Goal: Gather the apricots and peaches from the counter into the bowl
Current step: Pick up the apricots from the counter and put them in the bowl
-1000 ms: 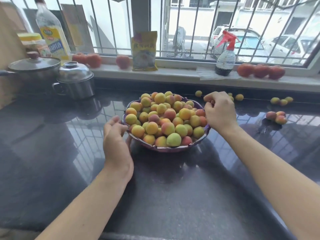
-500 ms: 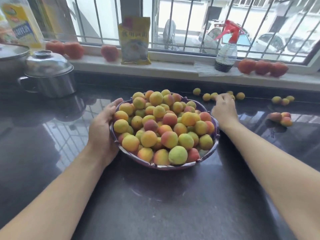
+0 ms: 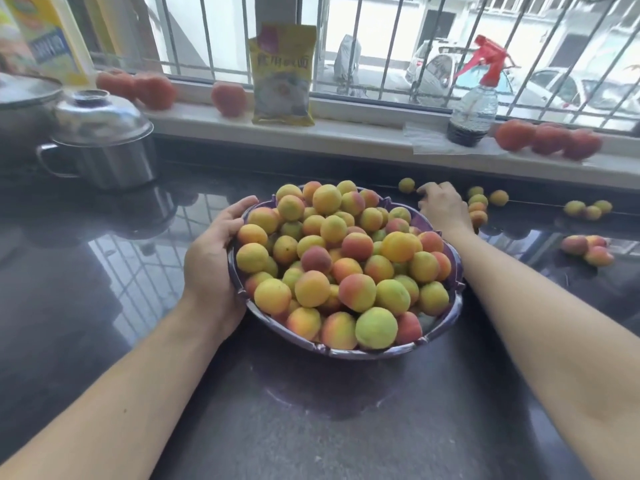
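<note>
In the head view, a purple bowl (image 3: 446,327) is sitting on the dark counter (image 3: 311,427), heaped well above its rim with yellow, orange and red-blushed fruit (image 3: 346,258). The left hand (image 3: 211,265) is cupping the bowl's left wall, its fingers curving up along the rim and touching it. The right hand (image 3: 445,209) is reaching past the bowl's far right edge toward the back of the counter, back of the hand up, fingers bending downward; whether they are pinching a fruit cannot be told. 1 small apricot (image 3: 406,185) is lying just beside its fingertips, to the left. A cluster of loose apricots (image 3: 479,206) is lying just to the right of that hand, touching or nearly touching it. 3 more small fruits (image 3: 587,209) are sitting farther right by the backsplash, and 3 redder peaches (image 3: 588,249) are grouped near the right edge. On the windowsill (image 3: 363,136), a yellow packet (image 3: 282,74) is standing upright, a spray bottle (image 3: 472,109) with a red trigger is standing to its right, and tomatoes (image 3: 547,140) are lining up at both ends. A lidded steel pot (image 3: 104,143) is sitting at the counter's left.
</note>
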### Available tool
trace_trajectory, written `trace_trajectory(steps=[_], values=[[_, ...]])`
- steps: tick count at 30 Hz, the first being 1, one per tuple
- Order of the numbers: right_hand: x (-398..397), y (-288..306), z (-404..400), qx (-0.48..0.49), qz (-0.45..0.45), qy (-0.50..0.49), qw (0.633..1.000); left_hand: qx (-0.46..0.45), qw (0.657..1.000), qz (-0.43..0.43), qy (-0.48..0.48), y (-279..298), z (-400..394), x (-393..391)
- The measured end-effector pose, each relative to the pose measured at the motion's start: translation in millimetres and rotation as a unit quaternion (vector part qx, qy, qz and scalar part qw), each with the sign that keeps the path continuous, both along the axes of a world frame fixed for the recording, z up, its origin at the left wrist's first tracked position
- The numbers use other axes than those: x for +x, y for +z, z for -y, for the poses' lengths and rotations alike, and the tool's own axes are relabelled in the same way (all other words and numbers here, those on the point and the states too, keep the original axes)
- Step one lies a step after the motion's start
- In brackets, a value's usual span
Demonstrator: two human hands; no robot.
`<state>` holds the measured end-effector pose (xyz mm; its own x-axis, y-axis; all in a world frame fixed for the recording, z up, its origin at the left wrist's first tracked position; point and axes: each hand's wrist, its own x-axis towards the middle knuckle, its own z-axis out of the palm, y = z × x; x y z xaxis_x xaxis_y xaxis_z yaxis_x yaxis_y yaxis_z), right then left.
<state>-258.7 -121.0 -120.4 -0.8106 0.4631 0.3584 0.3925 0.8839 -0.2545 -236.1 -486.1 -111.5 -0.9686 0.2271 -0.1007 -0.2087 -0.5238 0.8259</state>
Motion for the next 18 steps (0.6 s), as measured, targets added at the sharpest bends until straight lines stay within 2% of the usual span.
trace_trajectory(steps=[3, 7, 9, 11, 13, 15, 18], values=[[21, 8, 4, -0.118, -0.063, 0.031, 0.991, 0.006, 1.0, 0.009, -0.001, 3, 0, 1], [62, 46, 25, -0.257, -0.148, 0.067, 0.953, 0.016, 1.0, 0.023, 0.01, 9, -2, 8], [84, 77, 51, -0.335, -0.17, 0.111, 0.92, 0.017, 0.999, 0.026, 0.021, 12, -3, 17], [107, 109, 83, -0.373, -0.16, 0.154, 0.901, 0.008, 0.999, 0.021, 0.036, 14, -5, 28], [130, 130, 117, -0.348, -0.1, 0.205, 0.909, 0.001, 0.998, 0.016, 0.054, 15, -6, 38], [144, 137, 148, -0.26, -0.02, 0.252, 0.932, -0.002, 0.998, 0.018, 0.066, 16, -6, 43], [148, 129, 176, -0.139, 0.054, 0.262, 0.953, 0.007, 0.997, 0.03, 0.068, 17, -2, 41]])
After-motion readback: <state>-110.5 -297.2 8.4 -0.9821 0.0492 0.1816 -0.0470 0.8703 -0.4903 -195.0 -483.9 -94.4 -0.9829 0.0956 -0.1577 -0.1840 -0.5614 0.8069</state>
